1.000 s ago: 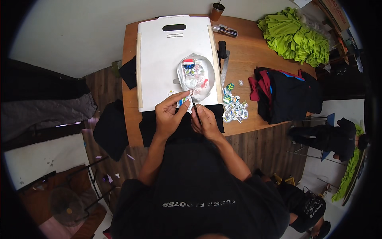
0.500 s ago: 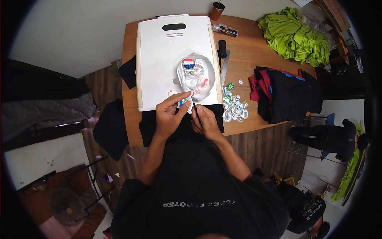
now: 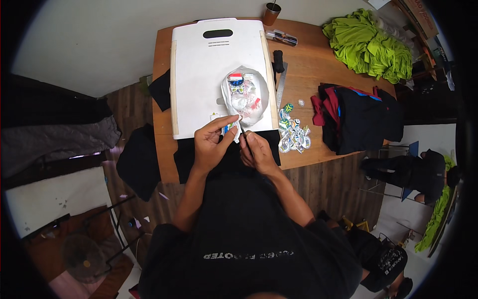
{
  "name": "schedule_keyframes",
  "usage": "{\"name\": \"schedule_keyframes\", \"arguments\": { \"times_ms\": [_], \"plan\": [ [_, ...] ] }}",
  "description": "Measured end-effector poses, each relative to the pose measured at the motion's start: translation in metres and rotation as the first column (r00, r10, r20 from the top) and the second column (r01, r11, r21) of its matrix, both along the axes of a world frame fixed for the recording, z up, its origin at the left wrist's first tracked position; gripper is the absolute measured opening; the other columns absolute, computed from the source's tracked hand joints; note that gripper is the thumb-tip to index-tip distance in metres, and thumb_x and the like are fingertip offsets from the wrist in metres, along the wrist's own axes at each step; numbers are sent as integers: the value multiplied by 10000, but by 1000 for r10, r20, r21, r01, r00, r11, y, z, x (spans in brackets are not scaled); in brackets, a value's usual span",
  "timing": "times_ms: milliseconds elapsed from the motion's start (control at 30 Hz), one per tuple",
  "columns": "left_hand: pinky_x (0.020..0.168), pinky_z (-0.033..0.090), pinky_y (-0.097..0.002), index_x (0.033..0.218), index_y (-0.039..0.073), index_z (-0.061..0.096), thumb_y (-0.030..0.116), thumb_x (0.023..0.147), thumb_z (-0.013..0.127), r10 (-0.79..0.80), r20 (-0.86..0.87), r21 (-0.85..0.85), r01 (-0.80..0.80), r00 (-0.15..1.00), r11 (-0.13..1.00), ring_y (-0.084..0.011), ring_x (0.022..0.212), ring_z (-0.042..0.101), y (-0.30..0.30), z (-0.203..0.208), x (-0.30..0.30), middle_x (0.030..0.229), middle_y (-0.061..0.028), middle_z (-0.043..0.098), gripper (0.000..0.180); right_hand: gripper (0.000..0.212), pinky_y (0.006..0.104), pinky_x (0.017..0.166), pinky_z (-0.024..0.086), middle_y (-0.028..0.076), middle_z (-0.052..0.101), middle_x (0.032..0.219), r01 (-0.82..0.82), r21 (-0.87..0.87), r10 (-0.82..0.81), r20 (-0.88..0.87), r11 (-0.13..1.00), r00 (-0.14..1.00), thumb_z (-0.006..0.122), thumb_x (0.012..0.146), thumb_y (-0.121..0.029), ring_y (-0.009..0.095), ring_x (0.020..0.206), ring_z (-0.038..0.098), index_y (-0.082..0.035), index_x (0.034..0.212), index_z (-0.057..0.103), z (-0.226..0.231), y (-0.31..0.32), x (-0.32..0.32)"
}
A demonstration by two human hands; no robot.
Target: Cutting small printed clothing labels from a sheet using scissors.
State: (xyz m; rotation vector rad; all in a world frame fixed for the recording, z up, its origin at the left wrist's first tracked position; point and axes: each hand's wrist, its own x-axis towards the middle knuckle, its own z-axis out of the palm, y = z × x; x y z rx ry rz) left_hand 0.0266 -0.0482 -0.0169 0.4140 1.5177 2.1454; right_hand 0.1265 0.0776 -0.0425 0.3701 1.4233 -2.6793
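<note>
Between the thumb and fingers of my left hand (image 3: pixel 211 144) is a small printed transfer cutout (image 3: pixel 230 130), white-edged with blue and green on it. My right hand (image 3: pixel 260 154) is closed on slim dark scissors (image 3: pixel 243 128), their blades up against the cutout's right edge. Most of the scissors' handle is hidden in my fingers. Just beyond both hands, a round white plastic bag (image 3: pixel 265 94) stands with its mouth wide, holding clear and printed scraps. To the right of my right hand lies a loose pile of cut transfers (image 3: pixel 295 137) in blue, green and white.
Under the bag is a large white panel (image 3: pixel 199 74) on the wooden table (image 3: pixel 303 65). A metal ruler (image 3: pixel 282 84), folded dark garments (image 3: pixel 361 119) and a lime-green fabric heap (image 3: pixel 368 45) lie rightward. A brown cup (image 3: pixel 271 14) stands at the back. Two other people are at right.
The scissors have shifted slightly against the cutout, and the cutout has tilted a little in my left fingers. Both hands stay in nearly the same place.
</note>
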Motion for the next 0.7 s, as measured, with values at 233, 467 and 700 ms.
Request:
{"name": "schedule_keyframes", "arguments": {
  "times_ms": [233,467,700],
  "plan": [
    [936,460,-267,1167,-91,615,-105,863,607,-1,-7,18,1,1000,1000,-170,1066,590,-1,-1,-1,1153,-168,627,305,378,212,373,207,-53,314,510,-2,25,2,-9,1000,1000,347,1047,-373,45,388,243,-73,846,457,-2,-1,-2],
    [916,470,-260,1195,-93,597,-90,874,613,94,3,22,-94,996,995,-150,1048,593,4,5,2,1165,-159,623,321,388,212,364,246,-32,328,508,19,22,-18,-9,1000,1000,306,1050,-389,60,381,269,-62,903,453,0,-3,1],
    [891,500,-253,1274,-91,531,-99,875,606,154,-33,35,-153,988,988,-148,1035,611,6,10,2,1197,-162,603,406,376,223,416,345,20,388,571,79,21,-78,-7,997,997,276,1054,-378,97,424,358,-43,1001,438,4,-8,-4]
  ]
}}
